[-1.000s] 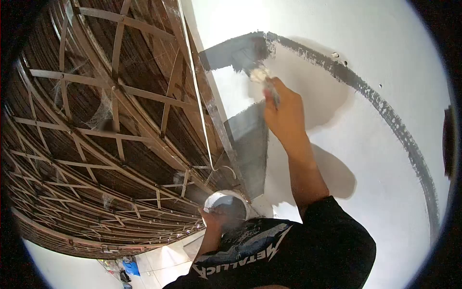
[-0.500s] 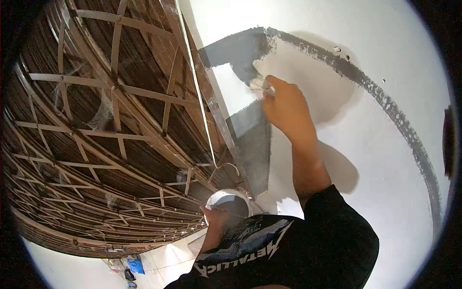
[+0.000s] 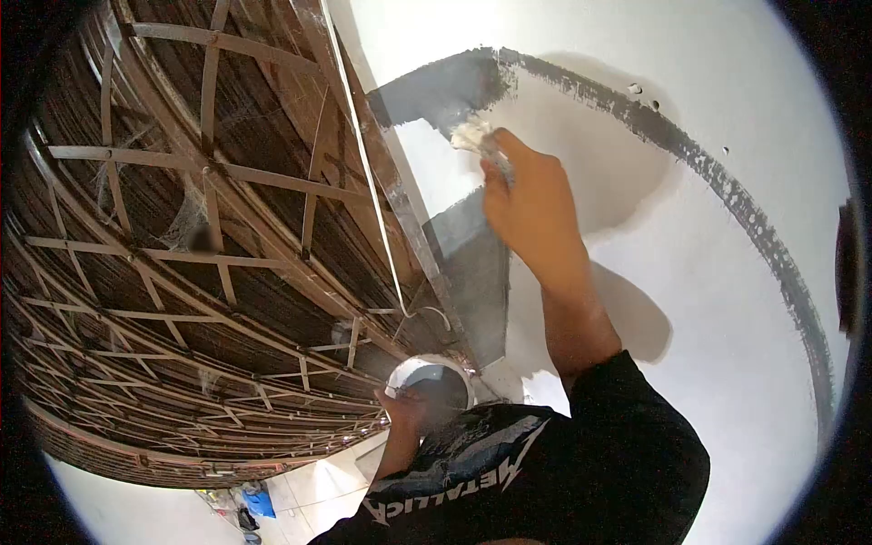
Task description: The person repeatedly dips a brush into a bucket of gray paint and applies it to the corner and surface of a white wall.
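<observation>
My right hand [image 3: 534, 207] is closed around the handle of a paintbrush [image 3: 472, 136]. Its pale bristles point up and left, at the lower edge of the grey paint [image 3: 436, 89] on the white wall [image 3: 763, 118]. My left hand [image 3: 406, 411] grips the side of a white bucket [image 3: 400, 374] low in the view, with grey paint inside it. Between the upper grey band and a lower grey patch [image 3: 477, 272] lies an area of white wall. Part of the brush handle is hidden by my fingers.
A brown rolling shutter with lattice bars [image 3: 209, 163] fills the left side. A white cable [image 3: 363, 136] runs down beside its frame. A thin grey band [image 3: 718, 173] curves across the wall to the right. Blue plastic [image 3: 258, 500] lies on the tiled floor [image 3: 318, 490].
My right hand and the brush have shifted slightly left, and the bristles now show more fully. The white gap beside the brush is partly covered with more grey. My left hand stays at the bucket.
</observation>
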A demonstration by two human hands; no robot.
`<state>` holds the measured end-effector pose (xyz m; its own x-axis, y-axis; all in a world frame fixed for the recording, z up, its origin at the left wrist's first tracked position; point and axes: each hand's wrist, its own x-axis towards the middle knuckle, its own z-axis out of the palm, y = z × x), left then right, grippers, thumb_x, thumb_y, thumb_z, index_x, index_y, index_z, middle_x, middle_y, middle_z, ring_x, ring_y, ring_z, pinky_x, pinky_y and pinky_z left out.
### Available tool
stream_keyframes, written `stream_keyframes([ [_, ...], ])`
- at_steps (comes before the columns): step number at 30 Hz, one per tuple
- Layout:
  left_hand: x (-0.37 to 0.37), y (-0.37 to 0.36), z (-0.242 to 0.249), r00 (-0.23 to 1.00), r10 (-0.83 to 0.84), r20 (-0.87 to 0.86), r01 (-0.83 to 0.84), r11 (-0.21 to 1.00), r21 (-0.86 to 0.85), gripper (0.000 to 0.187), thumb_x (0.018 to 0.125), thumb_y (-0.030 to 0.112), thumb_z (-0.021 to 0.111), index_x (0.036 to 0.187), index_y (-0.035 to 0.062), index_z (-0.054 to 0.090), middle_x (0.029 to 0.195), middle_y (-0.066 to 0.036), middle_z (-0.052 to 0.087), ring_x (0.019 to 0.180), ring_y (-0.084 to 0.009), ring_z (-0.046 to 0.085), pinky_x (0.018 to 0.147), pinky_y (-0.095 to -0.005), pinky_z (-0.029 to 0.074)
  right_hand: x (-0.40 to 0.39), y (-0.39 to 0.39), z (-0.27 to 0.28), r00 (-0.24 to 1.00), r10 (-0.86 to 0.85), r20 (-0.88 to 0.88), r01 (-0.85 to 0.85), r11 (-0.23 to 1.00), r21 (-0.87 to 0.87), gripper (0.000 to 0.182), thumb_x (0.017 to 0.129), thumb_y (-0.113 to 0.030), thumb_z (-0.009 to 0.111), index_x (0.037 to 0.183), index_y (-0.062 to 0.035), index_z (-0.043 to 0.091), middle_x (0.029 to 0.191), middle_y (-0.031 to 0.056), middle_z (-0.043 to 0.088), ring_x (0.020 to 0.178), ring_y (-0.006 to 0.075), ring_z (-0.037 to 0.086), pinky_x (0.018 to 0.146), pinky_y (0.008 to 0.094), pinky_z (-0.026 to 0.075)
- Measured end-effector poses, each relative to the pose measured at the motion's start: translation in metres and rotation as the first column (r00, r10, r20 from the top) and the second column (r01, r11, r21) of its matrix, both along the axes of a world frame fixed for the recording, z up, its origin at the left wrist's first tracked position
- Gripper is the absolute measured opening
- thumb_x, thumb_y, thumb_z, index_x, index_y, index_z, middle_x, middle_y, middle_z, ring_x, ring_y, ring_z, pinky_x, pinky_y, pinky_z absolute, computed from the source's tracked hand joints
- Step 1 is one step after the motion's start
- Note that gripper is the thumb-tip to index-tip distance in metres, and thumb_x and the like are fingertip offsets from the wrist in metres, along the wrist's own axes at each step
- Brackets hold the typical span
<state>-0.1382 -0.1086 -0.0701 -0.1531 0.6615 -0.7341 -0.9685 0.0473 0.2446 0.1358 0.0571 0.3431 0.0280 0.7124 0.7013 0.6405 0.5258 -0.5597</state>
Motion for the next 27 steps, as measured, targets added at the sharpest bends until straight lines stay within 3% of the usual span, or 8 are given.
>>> stream_keyframes([
  [6, -0.006, 0.002, -0.008, 0.996, -0.082, -0.039, 0.088, 0.977, 0.193, 0.064, 0.082, 0.071, 0.034, 0.092, 0.0135, 0.061, 0.076, -0.002, 0.053, 0.072, -0.0228, 0.046, 0.069, -0.0411, 0.038, 0.019, -0.027, 0.013, 0.998, 0.033, -0.056, -0.034, 0.999, -0.022, 0.021, 0.082, -0.007, 0.058, 0.103, -0.0004, 0.061, 0.074, 0.0265, 0.06, 0.071, 0.045, 0.059, 0.063, 0.045, 0.047],
  [9, -0.011, -0.003, -0.013, 0.993, -0.098, -0.059, 0.103, 0.991, 0.08, 0.063, 0.083, 0.069, 0.034, 0.098, 0.0135, 0.059, 0.084, -0.003, 0.054, 0.077, -0.0227, 0.048, 0.07, -0.0429, 0.04, 0.008, 0.002, 0.004, 0.999, 0.023, -0.042, -0.014, 0.979, 0.203, 0.02, 0.082, -0.006, 0.058, 0.102, -0.001, 0.061, 0.073, 0.0263, 0.06, 0.07, 0.0437, 0.06, 0.063, 0.0429, 0.047],
  [12, -0.008, -0.001, -0.019, 0.997, -0.068, -0.028, 0.066, 0.996, -0.063, 0.063, 0.083, 0.069, 0.034, 0.102, 0.0136, 0.056, 0.09, -0.005, 0.053, 0.078, -0.0226, 0.047, 0.07, -0.0412, 0.038, 0.004, 0.012, -0.008, 0.987, -0.033, 0.157, 0.048, 0.995, -0.091, 0.018, 0.082, -0.005, 0.058, 0.099, -0.0011, 0.061, 0.073, 0.0253, 0.06, 0.068, 0.0413, 0.06, 0.063, 0.0412, 0.047],
  [14, 0.013, 0.0, 0.027, 0.995, -0.032, -0.093, 0.026, 0.997, -0.067, 0.063, 0.083, 0.07, 0.034, 0.1, 0.0129, 0.054, 0.088, -0.005, 0.05, 0.075, -0.0226, 0.043, 0.067, -0.0396, 0.035, 0.014, -0.005, 0.0, 0.999, -0.002, 0.046, 0.008, 0.991, -0.132, 0.017, 0.081, -0.005, 0.058, 0.097, -0.0017, 0.06, 0.073, 0.0245, 0.06, 0.067, 0.0409, 0.06, 0.063, 0.0413, 0.047],
  [18, -0.012, -0.005, -0.038, 0.998, 0.034, -0.051, -0.036, 0.999, -0.03, 0.068, 0.075, 0.067, 0.047, 0.103, 0.006, 0.049, 0.087, -0.011, 0.046, 0.072, -0.0238, 0.043, 0.068, -0.0412, 0.036, 0.018, 0.001, 0.003, 0.973, 0.068, -0.221, -0.06, 0.997, 0.043, 0.016, 0.08, -0.005, 0.059, 0.096, -0.0035, 0.059, 0.073, 0.0243, 0.06, 0.065, 0.0426, 0.057, 0.063, 0.043, 0.046],
  [21, -0.013, -0.007, -0.032, 1.0, 0.011, 0.003, -0.011, 0.996, -0.091, 0.064, 0.083, 0.074, 0.033, 0.087, 0.012, 0.048, 0.075, -0.005, 0.042, 0.068, -0.0216, 0.038, 0.064, -0.0388, 0.031, 0.016, 0.03, -0.022, 1.0, 0.019, 0.01, -0.018, 0.993, -0.115, 0.016, 0.08, -0.005, 0.059, 0.096, -0.0035, 0.059, 0.071, 0.024, 0.058, 0.062, 0.0419, 0.057, 0.06, 0.04, 0.046],
  [24, -0.029, -0.016, -0.054, 0.997, -0.074, 0.011, 0.071, 0.983, 0.166, 0.078, 0.066, 0.07, 0.056, 0.104, 0.0023, 0.048, 0.089, -0.017, 0.051, 0.07, -0.0306, 0.054, 0.068, -0.0463, 0.042, 0.022, 0.019, -0.041, 0.989, 0.004, 0.151, 0.013, 0.994, -0.113, 0.016, 0.081, -0.005, 0.058, 0.097, -0.0019, 0.059, 0.073, 0.0242, 0.059, 0.063, 0.0405, 0.058, 0.06, 0.0391, 0.046],
  [27, -0.007, -0.012, -0.01, 0.999, -0.006, -0.032, 0.005, 0.999, -0.051, 0.069, 0.081, 0.077, 0.031, 0.082, 0.0106, 0.049, 0.066, -0.005, 0.038, 0.058, -0.022, 0.034, 0.061, -0.0369, 0.03, 0.029, -0.005, -0.04, 0.999, -0.027, 0.028, 0.031, 0.989, -0.143, 0.02, 0.083, -0.012, 0.057, 0.101, -0.0034, 0.059, 0.074, 0.0236, 0.061, 0.073, 0.0445, 0.06, 0.066, 0.0489, 0.047],
])
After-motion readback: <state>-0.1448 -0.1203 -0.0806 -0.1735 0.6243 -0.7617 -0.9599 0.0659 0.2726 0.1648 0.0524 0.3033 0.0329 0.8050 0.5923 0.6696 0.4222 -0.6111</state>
